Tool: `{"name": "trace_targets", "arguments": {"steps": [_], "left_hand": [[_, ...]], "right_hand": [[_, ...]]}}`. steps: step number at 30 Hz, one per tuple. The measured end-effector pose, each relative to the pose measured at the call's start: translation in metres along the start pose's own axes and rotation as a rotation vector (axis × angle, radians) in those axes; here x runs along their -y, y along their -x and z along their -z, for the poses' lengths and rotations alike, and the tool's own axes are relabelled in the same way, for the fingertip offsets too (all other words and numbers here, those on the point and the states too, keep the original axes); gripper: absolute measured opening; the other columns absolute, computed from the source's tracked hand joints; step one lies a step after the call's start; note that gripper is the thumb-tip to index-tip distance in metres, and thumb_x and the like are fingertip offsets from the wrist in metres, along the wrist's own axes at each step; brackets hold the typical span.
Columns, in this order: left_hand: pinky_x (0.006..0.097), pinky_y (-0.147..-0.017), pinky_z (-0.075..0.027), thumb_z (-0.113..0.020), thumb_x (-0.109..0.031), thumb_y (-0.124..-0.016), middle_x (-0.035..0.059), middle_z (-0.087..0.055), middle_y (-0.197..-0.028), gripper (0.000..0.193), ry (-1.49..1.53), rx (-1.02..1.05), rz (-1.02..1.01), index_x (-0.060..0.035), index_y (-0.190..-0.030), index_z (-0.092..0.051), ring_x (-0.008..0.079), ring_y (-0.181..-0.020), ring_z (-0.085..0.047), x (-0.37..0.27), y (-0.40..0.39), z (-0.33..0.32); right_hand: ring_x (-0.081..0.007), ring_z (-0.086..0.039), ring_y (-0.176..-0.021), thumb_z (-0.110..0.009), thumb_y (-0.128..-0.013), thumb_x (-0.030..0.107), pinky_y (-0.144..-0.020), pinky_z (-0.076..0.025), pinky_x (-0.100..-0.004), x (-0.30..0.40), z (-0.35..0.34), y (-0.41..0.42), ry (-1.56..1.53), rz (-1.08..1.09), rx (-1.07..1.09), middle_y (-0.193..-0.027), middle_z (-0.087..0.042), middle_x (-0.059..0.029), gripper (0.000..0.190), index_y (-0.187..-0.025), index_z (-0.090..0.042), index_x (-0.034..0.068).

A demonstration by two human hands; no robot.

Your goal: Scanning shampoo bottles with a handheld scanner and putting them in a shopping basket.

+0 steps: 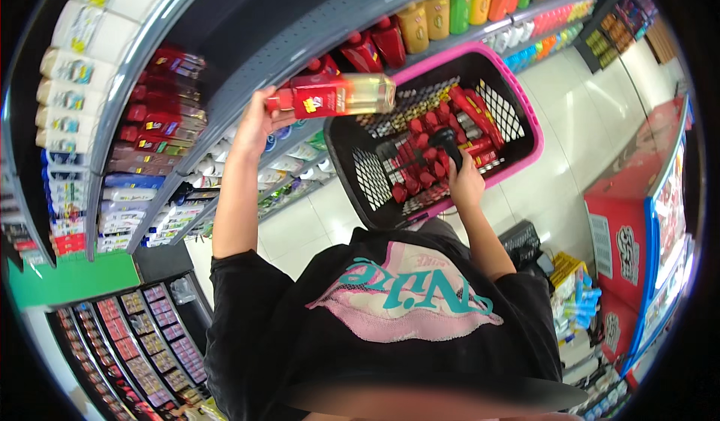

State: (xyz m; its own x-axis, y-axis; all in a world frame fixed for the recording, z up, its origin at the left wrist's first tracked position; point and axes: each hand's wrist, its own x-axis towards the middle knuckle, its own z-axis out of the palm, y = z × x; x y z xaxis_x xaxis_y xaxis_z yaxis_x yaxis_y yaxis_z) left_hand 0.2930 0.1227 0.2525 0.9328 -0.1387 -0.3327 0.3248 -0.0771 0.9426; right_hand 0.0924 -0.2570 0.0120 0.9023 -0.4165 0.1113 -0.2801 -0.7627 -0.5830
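Note:
My left hand point(261, 120) grips a bottle with a red cap and red label point(320, 95) by its cap end; the bottle lies sideways in the air between the shelf and the basket, its clear end pointing right. My right hand point(467, 182) is closed on the black handle point(447, 139) above a black mesh shopping basket with a pink rim point(534, 120). Inside the basket are several red-capped bottles point(430, 162) and a few long red packages point(475, 114) towards its far right side. Whether the handle belongs to the basket or to a separate tool, I cannot tell.
Grey store shelves point(315, 44) curve across the left and top, with red bottles point(388, 41) and yellow and green bottles point(461, 10). A red display box point(619, 241) stands at the right, near a black basket point(520, 241) on the tiled floor point(574, 117).

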Motion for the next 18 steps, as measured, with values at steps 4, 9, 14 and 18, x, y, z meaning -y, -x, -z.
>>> {"name": "trace_targets", "arguments": {"steps": [4,9,14,18], "left_hand": [[0.0461,-0.096,-0.060,-0.055,-0.047,-0.096,-0.0007,-0.058,-0.071,0.042,0.295,-0.188,-0.193,-0.0059,-0.097,-0.062,0.0270,-0.093,-0.073,-0.052,0.011,0.029],[0.0482,-0.101,-0.057,-0.057,-0.049,-0.094,0.0092,-0.063,-0.085,0.050,0.340,-0.377,-0.374,0.0001,-0.101,-0.062,0.0324,-0.099,-0.072,-0.096,0.002,0.066],[0.0442,-0.092,-0.061,-0.065,-0.047,-0.092,0.0140,-0.064,-0.091,0.051,0.210,-0.569,-0.395,0.0018,-0.106,-0.065,0.0339,-0.094,-0.073,-0.124,-0.028,0.092],[0.0387,-0.086,-0.061,-0.071,-0.053,-0.089,0.0203,-0.067,-0.113,0.064,-0.117,-0.766,-0.312,0.0003,-0.124,-0.065,0.0290,-0.095,-0.073,-0.147,-0.070,0.114]], "right_hand": [[-0.0444,-0.069,-0.083,-0.061,-0.100,0.036,-0.069,-0.053,-0.0538,0.001,0.002,0.000,-0.006,-0.002,0.007,-0.100,-0.071,-0.0211,0.039,-0.129,-0.054,0.011],[-0.0441,-0.069,-0.085,-0.060,-0.101,0.036,-0.070,-0.054,-0.0532,0.000,0.003,0.000,-0.045,0.037,0.010,-0.103,-0.072,-0.0214,0.038,-0.129,-0.055,0.010],[-0.0436,-0.070,-0.086,-0.059,-0.101,0.035,-0.070,-0.054,-0.0526,-0.001,0.001,0.000,-0.043,0.022,0.004,-0.104,-0.072,-0.0203,0.037,-0.128,-0.055,0.010],[-0.0437,-0.070,-0.084,-0.059,-0.101,0.036,-0.069,-0.054,-0.0532,-0.001,-0.001,0.000,-0.038,0.047,-0.020,-0.104,-0.072,-0.0203,0.038,-0.128,-0.055,0.010]]}}
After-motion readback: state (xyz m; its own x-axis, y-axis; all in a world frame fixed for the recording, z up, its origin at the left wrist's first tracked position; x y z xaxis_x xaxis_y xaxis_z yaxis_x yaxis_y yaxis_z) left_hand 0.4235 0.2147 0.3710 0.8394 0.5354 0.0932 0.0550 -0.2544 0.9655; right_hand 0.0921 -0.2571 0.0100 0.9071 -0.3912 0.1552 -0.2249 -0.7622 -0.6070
